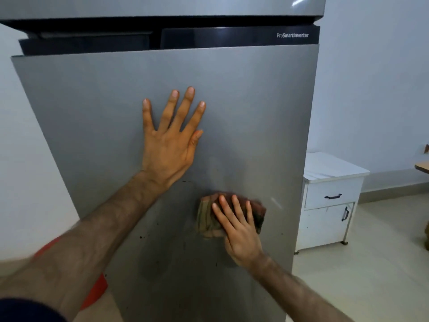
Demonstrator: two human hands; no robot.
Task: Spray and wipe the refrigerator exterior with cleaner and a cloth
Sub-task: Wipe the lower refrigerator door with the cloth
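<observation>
Wiping step: right hand (240, 231) presses folded cloth (210, 216) flat-fingered on refrigerator door (255, 112), lower centre; left hand (170, 140) splayed, bracing; next: streaks below

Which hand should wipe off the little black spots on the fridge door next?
The right hand: it presses the cloth on the door, while the left hand lies flat and bare higher up.

The left hand (170, 145) lies flat on the refrigerator door (92, 101), near its centre. The cloth (206, 217) sits lower right of it, between the refrigerator door and the right hand (239, 231). A cabinet (325, 226) stands right of the refrigerator door, with 1 drawer (333, 197) in its upper part.
</observation>
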